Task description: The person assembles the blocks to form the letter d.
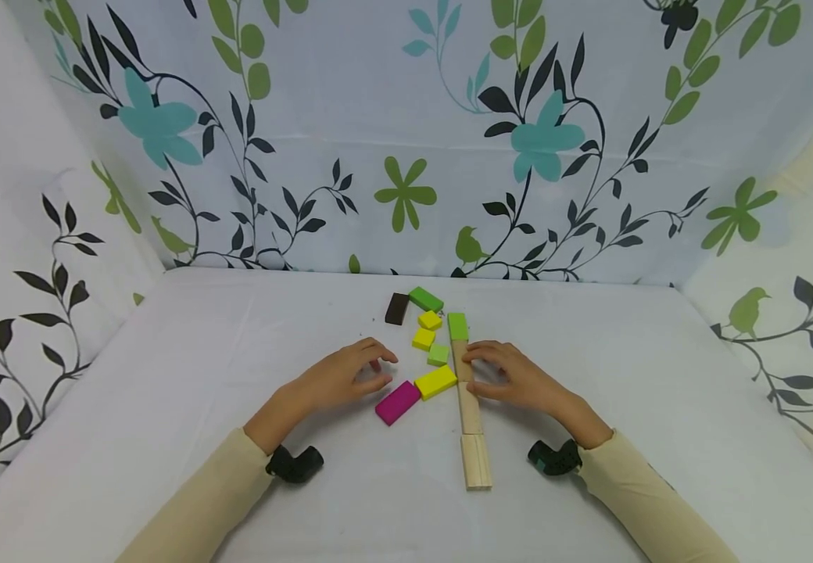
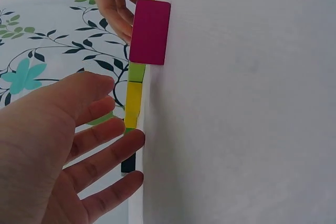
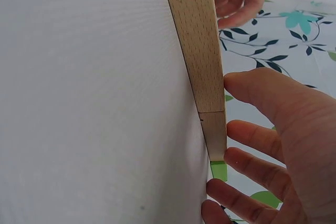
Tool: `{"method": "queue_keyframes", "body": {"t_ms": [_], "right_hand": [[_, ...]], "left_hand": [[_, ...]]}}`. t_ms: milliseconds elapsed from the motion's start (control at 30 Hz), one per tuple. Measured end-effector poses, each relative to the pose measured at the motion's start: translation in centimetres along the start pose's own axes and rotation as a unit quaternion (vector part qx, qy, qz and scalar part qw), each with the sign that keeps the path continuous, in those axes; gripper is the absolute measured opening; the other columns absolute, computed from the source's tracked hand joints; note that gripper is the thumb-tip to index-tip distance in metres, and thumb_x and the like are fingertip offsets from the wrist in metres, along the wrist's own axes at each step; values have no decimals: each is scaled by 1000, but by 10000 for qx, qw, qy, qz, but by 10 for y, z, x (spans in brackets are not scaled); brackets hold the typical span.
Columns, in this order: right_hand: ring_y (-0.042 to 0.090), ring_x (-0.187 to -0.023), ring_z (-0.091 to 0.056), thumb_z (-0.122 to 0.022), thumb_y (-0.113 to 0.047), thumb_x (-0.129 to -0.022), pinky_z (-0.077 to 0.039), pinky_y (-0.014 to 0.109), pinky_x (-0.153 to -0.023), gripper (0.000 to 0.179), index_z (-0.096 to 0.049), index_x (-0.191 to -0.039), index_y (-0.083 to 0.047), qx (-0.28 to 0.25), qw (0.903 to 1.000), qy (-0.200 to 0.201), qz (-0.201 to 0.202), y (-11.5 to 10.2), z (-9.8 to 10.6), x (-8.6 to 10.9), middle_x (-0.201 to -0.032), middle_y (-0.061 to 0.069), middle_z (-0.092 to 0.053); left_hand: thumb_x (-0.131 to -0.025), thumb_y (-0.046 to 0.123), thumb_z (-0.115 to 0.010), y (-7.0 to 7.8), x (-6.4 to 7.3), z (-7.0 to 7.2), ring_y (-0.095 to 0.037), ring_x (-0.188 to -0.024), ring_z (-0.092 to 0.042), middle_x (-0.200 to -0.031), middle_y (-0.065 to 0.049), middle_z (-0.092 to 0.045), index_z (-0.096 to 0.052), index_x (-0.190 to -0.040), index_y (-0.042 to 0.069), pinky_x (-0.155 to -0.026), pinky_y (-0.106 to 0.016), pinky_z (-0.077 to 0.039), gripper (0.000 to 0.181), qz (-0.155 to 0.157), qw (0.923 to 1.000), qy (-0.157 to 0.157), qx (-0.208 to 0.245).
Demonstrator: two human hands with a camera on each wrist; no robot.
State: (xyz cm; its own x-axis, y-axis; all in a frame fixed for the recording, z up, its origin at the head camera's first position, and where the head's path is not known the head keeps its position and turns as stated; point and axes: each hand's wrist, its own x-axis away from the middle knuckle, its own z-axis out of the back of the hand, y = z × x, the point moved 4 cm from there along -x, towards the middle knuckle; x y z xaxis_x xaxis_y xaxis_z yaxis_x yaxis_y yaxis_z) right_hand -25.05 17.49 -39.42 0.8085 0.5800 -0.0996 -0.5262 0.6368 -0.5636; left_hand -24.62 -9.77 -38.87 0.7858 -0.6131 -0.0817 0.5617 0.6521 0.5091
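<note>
Over the bench (image 1: 188,352), the left hand (image 1: 342,377) is loosely spread and holds nothing, the magenta block (image 1: 398,403) just beside it at four o'clock and the long yellow block (image 1: 436,382) at three. The row of wooden blocks (image 1: 470,408) lies at nine o'clock from the right hand (image 1: 515,377), whose relaxed fingers grip nothing, though they may be lightly touching the wood.

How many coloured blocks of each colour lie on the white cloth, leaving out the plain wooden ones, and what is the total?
Yellow blocks: 3
Green blocks, light and darker: 3
Magenta block: 1
Dark brown block: 1
Total: 8
</note>
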Motion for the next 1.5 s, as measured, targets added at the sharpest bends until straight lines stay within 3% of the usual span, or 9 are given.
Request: {"method": "queue_keyframes", "body": {"t_ms": [300,467,667,900,1133,1500], "right_hand": [[35,-128,-44,-71,-28,-89,-42,50,-99,44,-61,-127,-7,-117,9999,-8,-21,0,2,1,-140,14,-52],[35,-128,-44,-71,-29,-90,-43,50,-99,44,-61,-127,-7,-76,10000,-19,-20,1,1,0,-139,14,-52],[34,-127,-45,-71,-29,-89,-43,50,-99,44,-61,-127,-8,-42,10000,-13,-7,1,2,0,-139,14,-52],[34,-128,-44,-71,-30,-90,-43,50,-99,45,-60,-128,-8,-114,9999,-38,-54,2,1,1,-140,13,-52],[34,-129,-43,-70,-29,-90,-42,50,-101,44,-61,-128,-9,-141,9999,-54,-54,1,-3,-1,-140,13,-51],[34,-126,-46,-71,-29,-90,-45,47,-95,44,-61,-127,-8,16,10000,7,-9,-1,0,1,-139,13,-52]], "left_hand": [[-93,21,-66,-14,-20,2,-19,-104,-57,-114,-4,-59,-62,-121,10,-94,-36,-50,30,-74,9998,158,-45],[-93,19,-66,-19,-31,5,-26,-117,-53,-125,-9,-55,-62,-122,8,-105,-42,-43,31,-134,9993,320,-138],[-94,19,-64,-19,-41,9,-33,-131,-44,-141,-14,-46,-54,-134,5,-111,-50,-34,43,-207,9984,493,-189],[-95,20,-62,-24,-52,4,-34,-137,-39,-152,-14,-36,-48,-142,7,-112,-55,-30,51,4,9992,199,-355],[-95,19,-62,-29,-49,6,-37,-138,-36,-154,-17,-32,-45,-145,7,-111,-59,-28,54,284,9985,32,-469],[-96,21,-61,-24,-48,4,-37,-138,-36,-152,-18,-36,-46,-144,9,-113,-55,-28,51,261,9977,-114,-607]]}}
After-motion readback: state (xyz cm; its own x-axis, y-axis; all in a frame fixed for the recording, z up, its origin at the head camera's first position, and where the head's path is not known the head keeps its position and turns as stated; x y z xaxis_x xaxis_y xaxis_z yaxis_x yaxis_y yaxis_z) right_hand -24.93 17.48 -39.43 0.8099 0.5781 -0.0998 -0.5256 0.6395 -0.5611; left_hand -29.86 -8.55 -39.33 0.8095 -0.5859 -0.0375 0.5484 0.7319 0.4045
